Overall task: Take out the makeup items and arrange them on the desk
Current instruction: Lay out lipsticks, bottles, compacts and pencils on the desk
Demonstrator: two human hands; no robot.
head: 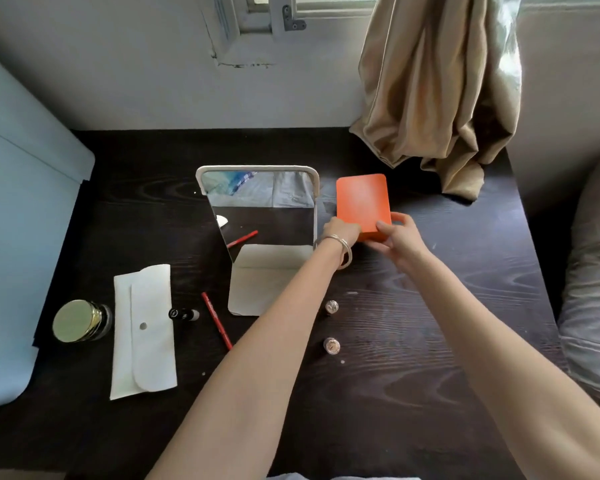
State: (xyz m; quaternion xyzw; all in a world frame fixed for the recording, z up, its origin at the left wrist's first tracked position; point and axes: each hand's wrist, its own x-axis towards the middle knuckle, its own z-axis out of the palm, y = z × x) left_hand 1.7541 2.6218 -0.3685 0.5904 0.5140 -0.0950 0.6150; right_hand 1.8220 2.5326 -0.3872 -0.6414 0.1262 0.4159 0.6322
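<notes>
Head view: an orange box (362, 206) is held up over the far part of the dark table (413, 341), just right of the mirror (260, 216); it's gripped at its near end by both hands; the left hand (342, 232) is curled against the near left corner, with bangles (342, 249) seen on that wrist; the right hand (397, 235) is wrapped round the near right corner, thumb laid on top and fingers tucked round the side. Whether the box is touching the table can't be told.

On the left side a white pouch (144, 332) is laid flat, flap closed; a gold-lidded jar (78, 325) is stood just left of it; a small black tube (182, 314) is lying just right of it; a red pencil (217, 320) is laid near the mirror's base. Two small bottles (331, 325) are set apart between the forearms. A tan curtain (437, 98) is draped onto the table's far right corner.
</notes>
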